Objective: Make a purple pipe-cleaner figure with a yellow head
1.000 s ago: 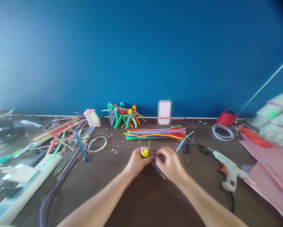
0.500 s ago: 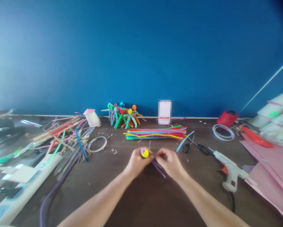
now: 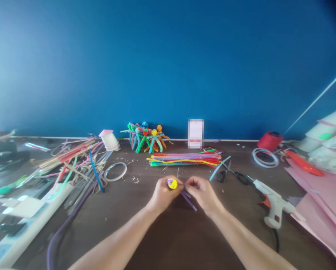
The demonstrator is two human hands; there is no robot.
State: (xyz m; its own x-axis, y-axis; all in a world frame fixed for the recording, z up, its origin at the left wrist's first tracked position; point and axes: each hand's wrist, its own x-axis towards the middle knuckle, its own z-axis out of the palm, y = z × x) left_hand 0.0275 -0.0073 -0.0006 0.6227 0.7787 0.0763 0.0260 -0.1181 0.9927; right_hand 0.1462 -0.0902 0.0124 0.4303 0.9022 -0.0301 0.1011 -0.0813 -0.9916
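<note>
"Yellow-topped purple piece (image 3: 172, 183) first: where is it?"

"Low in the middle of the view, held in both hands. The left hand (image 3: 161, 194) curls round it, thumb and forefinger pinching it beside the yellow knob; the right hand (image 3: 202, 193) pinches the purple strand, its tips close by the left ones."

"Any difference from a second ago?"

"The right hand, mostly — its fingers were curled farther out along the strand and have drawn in toward the left. A short purple end now shows more plainly beside the long end (image 3: 190, 203) sloping below. The knob has barely shifted."

"What can't you make out?"

"The left hand hides the rest of the piece, and I can't tell whether the two hands' tips touch. The glue gun's (image 3: 274, 206) cord slips behind the right forearm. Past the bundle of pipe cleaners (image 3: 181, 159), the little figures (image 3: 145, 139) overlap too much to count, and the panel (image 3: 196, 131) by the wall (image 3: 168, 67) is pixelated."
</note>
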